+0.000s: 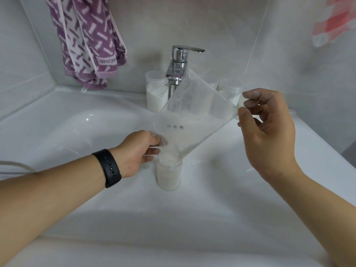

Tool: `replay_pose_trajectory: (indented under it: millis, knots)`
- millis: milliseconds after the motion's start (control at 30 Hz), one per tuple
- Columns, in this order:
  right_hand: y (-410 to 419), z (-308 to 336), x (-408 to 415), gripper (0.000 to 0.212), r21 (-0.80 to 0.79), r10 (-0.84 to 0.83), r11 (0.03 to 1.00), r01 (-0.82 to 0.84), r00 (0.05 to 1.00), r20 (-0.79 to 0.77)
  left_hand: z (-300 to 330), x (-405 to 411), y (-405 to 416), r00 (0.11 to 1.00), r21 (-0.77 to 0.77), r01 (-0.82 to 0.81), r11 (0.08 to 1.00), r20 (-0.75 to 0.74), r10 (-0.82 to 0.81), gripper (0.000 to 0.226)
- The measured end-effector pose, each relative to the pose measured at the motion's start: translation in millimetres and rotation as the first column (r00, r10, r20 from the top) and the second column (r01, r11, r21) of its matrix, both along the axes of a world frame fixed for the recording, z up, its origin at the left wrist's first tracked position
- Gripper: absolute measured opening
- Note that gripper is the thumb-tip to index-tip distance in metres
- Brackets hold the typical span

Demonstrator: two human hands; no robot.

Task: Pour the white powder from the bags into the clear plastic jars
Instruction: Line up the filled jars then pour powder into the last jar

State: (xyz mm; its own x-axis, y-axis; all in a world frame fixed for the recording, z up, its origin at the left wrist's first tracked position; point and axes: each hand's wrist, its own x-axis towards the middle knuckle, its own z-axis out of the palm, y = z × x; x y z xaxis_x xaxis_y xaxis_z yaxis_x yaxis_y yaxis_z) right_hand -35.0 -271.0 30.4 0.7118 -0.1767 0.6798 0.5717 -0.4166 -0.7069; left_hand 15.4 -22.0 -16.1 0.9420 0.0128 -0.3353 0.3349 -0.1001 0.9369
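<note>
The bag (192, 120) slants from the right hand (267, 130) pinching its top corner, down-left to the jar (169, 173); left hand (138, 151) pinches beside the jar's mouth.

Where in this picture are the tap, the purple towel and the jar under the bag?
tap (176, 71): head view, on its chrome spout.
purple towel (90, 41): head view, mid-cloth.
jar under the bag (169, 177): head view, on its powder-filled wall.
</note>
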Motion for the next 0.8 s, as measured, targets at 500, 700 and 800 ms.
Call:
replay_pose_trajectory:
  millis: [500, 700, 800]
  knots:
    - [5.8, 8.4, -10.3, 0.040, -0.041, 0.121, 0.992, -0.118, 0.988, 0.099, -3.9, 1.4, -1.2, 0.999, 0.013, 0.020, 1.000, 0.034, -0.020, 0.028]
    - [6.2, 8.3, -11.2, 0.042, -0.058, 0.150, 0.988, -0.145, 0.984, 0.098, -3.5, 1.2, -0.8, 0.999, 0.005, 0.028, 1.000, 0.044, -0.029, 0.030]
    - [1.4, 6.1, -4.2, 0.044, -0.070, 0.136, 0.988, -0.135, 0.991, 0.007, -1.8, 3.0, 0.0, 0.999, 0.039, 0.014, 0.999, 0.040, -0.015, 0.029]
